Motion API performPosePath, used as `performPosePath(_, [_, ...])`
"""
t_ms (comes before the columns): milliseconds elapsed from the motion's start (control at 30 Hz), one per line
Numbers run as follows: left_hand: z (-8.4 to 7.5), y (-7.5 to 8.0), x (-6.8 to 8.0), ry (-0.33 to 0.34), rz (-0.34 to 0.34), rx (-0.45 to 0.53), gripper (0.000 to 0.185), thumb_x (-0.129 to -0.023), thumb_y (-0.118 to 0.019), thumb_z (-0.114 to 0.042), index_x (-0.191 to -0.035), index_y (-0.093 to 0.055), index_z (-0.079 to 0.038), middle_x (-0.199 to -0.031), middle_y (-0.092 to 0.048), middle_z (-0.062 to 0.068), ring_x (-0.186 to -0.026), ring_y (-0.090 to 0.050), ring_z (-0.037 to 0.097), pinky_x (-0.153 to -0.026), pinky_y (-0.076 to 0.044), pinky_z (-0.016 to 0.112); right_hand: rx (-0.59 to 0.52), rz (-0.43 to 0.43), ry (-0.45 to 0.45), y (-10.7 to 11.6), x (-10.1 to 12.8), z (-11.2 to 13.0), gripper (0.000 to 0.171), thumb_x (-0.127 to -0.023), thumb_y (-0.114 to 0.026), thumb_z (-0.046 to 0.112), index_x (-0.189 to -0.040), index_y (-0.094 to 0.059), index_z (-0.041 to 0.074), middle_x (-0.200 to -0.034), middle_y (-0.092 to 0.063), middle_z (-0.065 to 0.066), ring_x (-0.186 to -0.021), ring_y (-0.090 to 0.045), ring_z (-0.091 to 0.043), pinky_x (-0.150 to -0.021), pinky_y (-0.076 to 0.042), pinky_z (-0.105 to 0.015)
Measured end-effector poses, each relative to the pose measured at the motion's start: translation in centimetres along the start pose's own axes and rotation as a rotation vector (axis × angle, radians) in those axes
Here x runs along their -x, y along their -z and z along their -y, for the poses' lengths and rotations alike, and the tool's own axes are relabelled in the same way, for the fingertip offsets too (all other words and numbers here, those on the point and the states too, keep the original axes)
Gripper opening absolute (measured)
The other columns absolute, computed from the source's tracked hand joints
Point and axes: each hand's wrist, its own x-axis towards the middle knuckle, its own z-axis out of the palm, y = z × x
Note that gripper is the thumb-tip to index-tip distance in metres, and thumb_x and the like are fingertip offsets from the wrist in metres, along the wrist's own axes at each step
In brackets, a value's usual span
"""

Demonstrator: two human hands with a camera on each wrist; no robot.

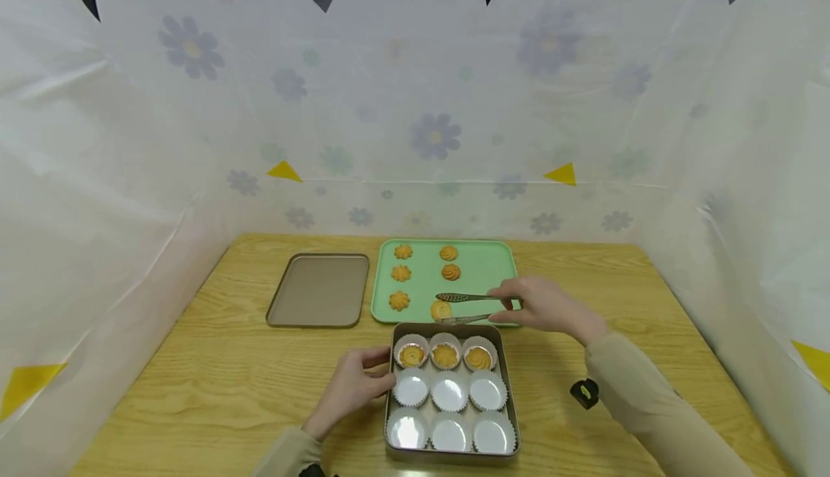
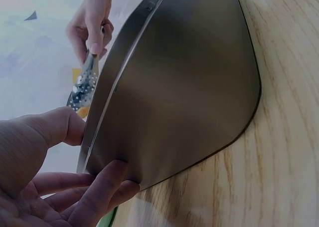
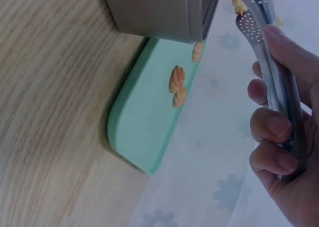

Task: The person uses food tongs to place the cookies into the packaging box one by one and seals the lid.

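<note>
My right hand point(image 1: 545, 305) holds metal tongs point(image 3: 266, 62) with perforated ends. A swirled cookie point(image 3: 239, 5) sits between the tong tips, just behind the far rim of a deep rectangular baking tin point(image 1: 512, 390). At the tin's left wall, my left hand point(image 1: 353, 385) grips the side, the thumb point(image 2: 70, 124) at the rim and the fingers point(image 2: 102, 192) against the outer wall. White fluted cups point(image 1: 449, 392) fill the tin in three rows. Each cup of the back row holds a piped cookie point(image 1: 444, 355); the middle and front cups hold nothing.
Behind the tin lies a mint-green tray point(image 1: 486, 268) with star-shaped cookies point(image 1: 400, 273) at its left and round swirled ones point(image 1: 450, 272) further right. A shallow brown tray point(image 1: 327, 290) lies to its left. White flowered sheeting point(image 1: 434, 102) encloses the wooden table point(image 1: 214, 362).
</note>
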Motion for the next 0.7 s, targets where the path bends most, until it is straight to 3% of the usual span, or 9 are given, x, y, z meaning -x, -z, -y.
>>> performPosePath(233, [0.0, -0.1, 0.0, 0.011, 0.002, 0.014, 0.060, -0.080, -0.069, -0.002, -0.132, -0.051, 0.020, -0.131, -0.058, 0.040, -0.113, -0.066, 0.049, -0.086, -0.064, 0.029, 0.026, -0.002, 0.089, 0.0, 0.5, 1.9, 0.034, -0.091, -0.071, 0.037, -0.116, -0.074, 0.014, -0.075, -0.055, 0.015, -0.062, -0.037, 0.005, -0.055, -0.036, -0.013])
performPosePath(433, [0.1, 0.0, 0.0, 0.000, -0.001, 0.002, 0.060, -0.079, -0.069, -0.002, -0.132, -0.051, 0.021, -0.131, -0.058, 0.040, -0.113, -0.067, 0.048, -0.085, -0.065, 0.029, 0.033, 0.077, 0.118, -0.6, 0.4, 3.9, 0.039, -0.092, -0.068, 0.043, -0.119, -0.073, 0.014, -0.075, -0.054, 0.016, -0.062, -0.037, 0.006, -0.054, -0.035, -0.010])
performPosePath(700, [0.2, 0.0, 0.1, -0.005, 0.001, 0.008, 0.060, -0.079, -0.068, -0.001, -0.132, -0.051, 0.021, -0.131, -0.058, 0.040, -0.112, -0.067, 0.048, -0.085, -0.065, 0.028, 0.000, 0.125, 0.170, -1.8, -0.1, 5.2, 0.028, -0.089, -0.074, 0.033, -0.112, -0.074, 0.017, -0.073, -0.053, 0.014, -0.065, -0.040, 0.005, -0.056, -0.036, -0.010])
